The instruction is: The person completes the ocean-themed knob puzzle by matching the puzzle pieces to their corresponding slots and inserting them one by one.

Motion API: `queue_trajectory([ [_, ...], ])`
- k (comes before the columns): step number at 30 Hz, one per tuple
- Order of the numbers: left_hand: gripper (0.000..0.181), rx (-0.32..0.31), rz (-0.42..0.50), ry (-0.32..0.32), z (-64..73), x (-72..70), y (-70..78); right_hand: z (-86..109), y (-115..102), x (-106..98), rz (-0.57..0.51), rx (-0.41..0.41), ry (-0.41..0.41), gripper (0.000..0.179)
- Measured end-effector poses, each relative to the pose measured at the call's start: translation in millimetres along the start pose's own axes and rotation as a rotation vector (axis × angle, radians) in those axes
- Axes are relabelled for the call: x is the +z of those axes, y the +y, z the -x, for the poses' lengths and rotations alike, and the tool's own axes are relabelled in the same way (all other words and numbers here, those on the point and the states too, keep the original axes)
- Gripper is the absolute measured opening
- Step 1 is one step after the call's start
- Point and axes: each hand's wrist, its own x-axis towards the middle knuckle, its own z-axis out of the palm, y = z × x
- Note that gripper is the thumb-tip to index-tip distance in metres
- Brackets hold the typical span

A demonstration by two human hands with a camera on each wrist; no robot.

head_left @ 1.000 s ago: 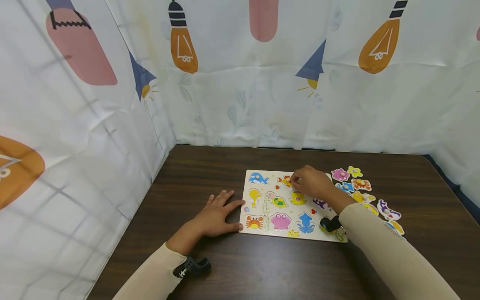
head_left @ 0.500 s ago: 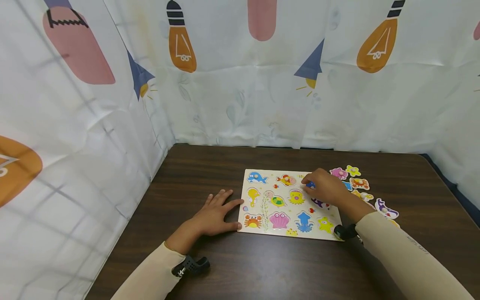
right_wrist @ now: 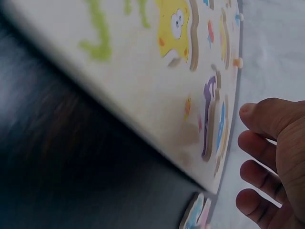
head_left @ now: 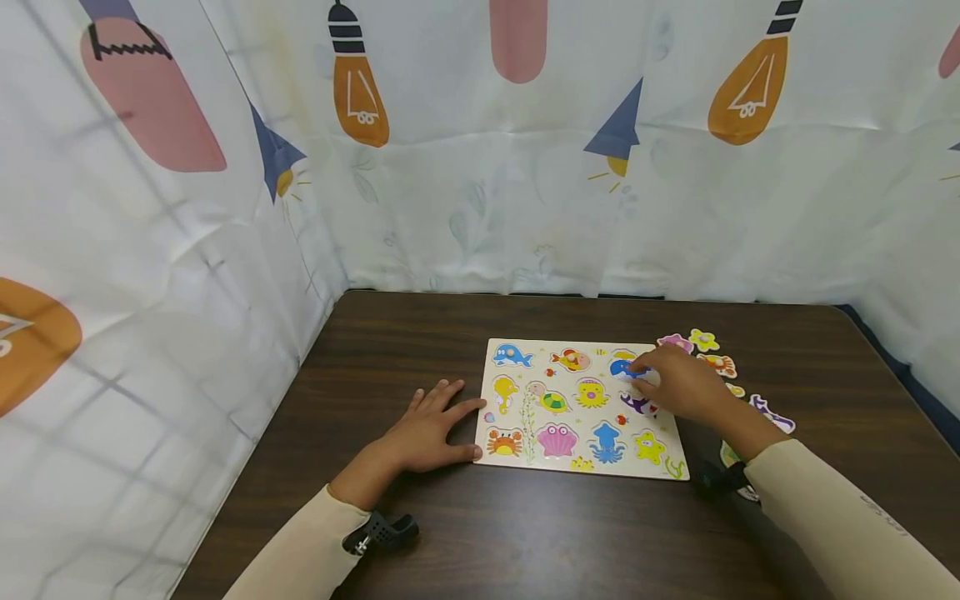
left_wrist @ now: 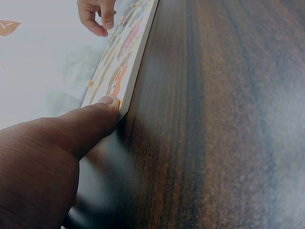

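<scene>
My left hand [head_left: 427, 429] lies on the table with fingers spread, its thumb and index fingertip at the left edge of a sea-animal puzzle board [head_left: 613, 395]. In the left wrist view the thumb [left_wrist: 95, 121] presses on the board's corner. My right hand [head_left: 682, 385] hovers at the board's upper right, beside the blue whale picture [head_left: 624, 368]. Its fingers are loosely curled with nothing between them in the right wrist view, near the purple shape [right_wrist: 207, 119]. A red and yellow fish [head_left: 572, 360] and a blue whale [head_left: 512, 356] sit in the top row.
Loose puzzle pieces lie right of the board: a yellow flower-like piece [head_left: 703, 340], a pink piece [head_left: 676, 342], an orange crab [head_left: 718, 365] and a purple piece [head_left: 771, 414]. My right arm covers others. A printed curtain [head_left: 480, 192] hangs behind the table [head_left: 420, 333].
My right hand has moved right, away from the fish and across the board's top right corner toward the loose pieces. My left hand has stayed at the board's edge.
</scene>
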Motion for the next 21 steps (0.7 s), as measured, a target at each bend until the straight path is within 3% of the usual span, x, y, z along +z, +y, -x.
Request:
queue_trajectory([
  [13,0.08,0.0,0.002,0.0,-0.6,1.8,-1.8,30.8,28,-8,0.063,0.028,0.051,0.029],
  [21,0.079,0.016,0.002,0.001,-0.9,1.9,-2.9,48.6,36,-18,0.048,0.071,0.01,0.033],
])
